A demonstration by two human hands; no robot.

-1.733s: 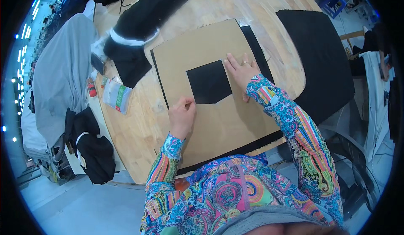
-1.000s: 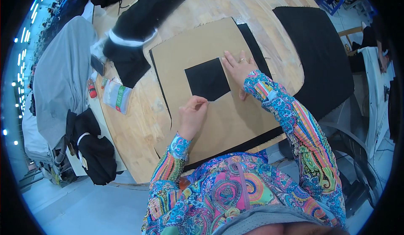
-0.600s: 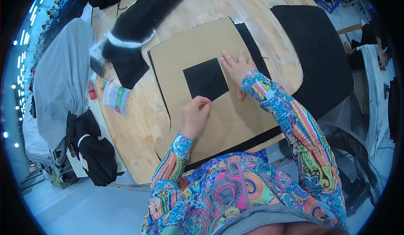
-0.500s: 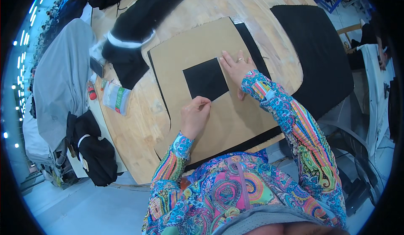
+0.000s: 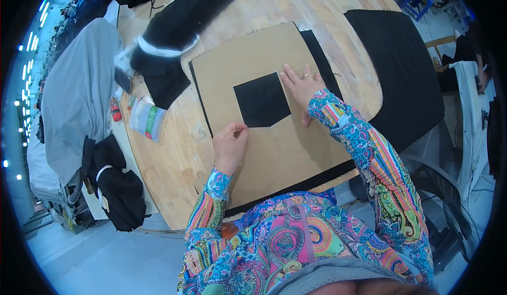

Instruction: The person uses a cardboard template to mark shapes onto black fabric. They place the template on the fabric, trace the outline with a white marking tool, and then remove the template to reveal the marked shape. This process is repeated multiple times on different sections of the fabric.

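Observation:
A large tan sheet [image 5: 285,163] with a rounded far edge lies over black fabric [image 5: 319,57], which shows along its sides and near edge. In its middle is a black pocket-shaped area [image 5: 262,100] with a pointed near edge; I cannot tell whether it is an opening or a piece on top. My left hand [image 5: 229,148] is closed in a pinch at the near left corner of this area, and whatever its fingertips hold is hidden. To the right of the black area, my right hand [image 5: 304,90] rests on the tan sheet with fingers spread.
Another black fabric panel [image 5: 398,68] overhangs the wooden table [image 5: 174,173] on the right. A black bundle with a white band [image 5: 169,49] lies at the far left. Near the left edge are a clear packet [image 5: 146,119], a small red object [image 5: 115,109] and black cloth [image 5: 124,200].
My left hand has slid left along the near edge of the black area to its left corner, still pinched. My right hand stays on the sheet. The whole view has shifted slightly.

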